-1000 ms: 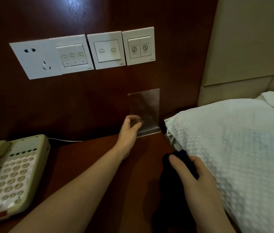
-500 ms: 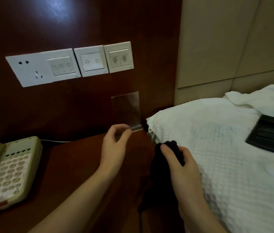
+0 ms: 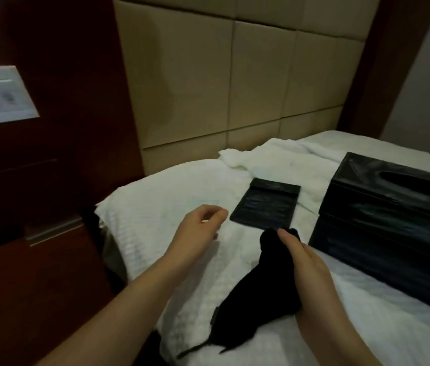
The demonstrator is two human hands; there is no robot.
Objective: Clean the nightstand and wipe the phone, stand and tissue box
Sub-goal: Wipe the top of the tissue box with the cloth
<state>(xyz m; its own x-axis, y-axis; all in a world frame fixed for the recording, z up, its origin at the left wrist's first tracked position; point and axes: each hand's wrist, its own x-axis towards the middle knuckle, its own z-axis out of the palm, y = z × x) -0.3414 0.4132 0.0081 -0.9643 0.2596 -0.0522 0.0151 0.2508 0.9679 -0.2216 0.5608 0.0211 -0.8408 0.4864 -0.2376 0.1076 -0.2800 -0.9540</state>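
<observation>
Gripping a bunched black cleaning cloth (image 3: 258, 283), your right hand (image 3: 311, 268) hovers over the white waffle-weave bed cover (image 3: 161, 207), while your left hand (image 3: 198, 228) hangs beside it with fingers loosely curled and nothing in them. Just beyond your right fingertips lies a flat black rectangular tray (image 3: 266, 204), and to the right of that hand sits the glossy black tissue box (image 3: 393, 220), both resting on the bedding. The clear acrylic stand (image 3: 52, 229) is well off to the left of your left hand, against the dark wooden wall panel (image 3: 50, 75), only its base edge showing; the phone is out of view. Watch the cloth's trailing end, which could drag across the white cover and leave a smear. On soft bedding the tissue box will probably rock or slide when you wipe it one-handed, so steady it with your free hand
</observation>
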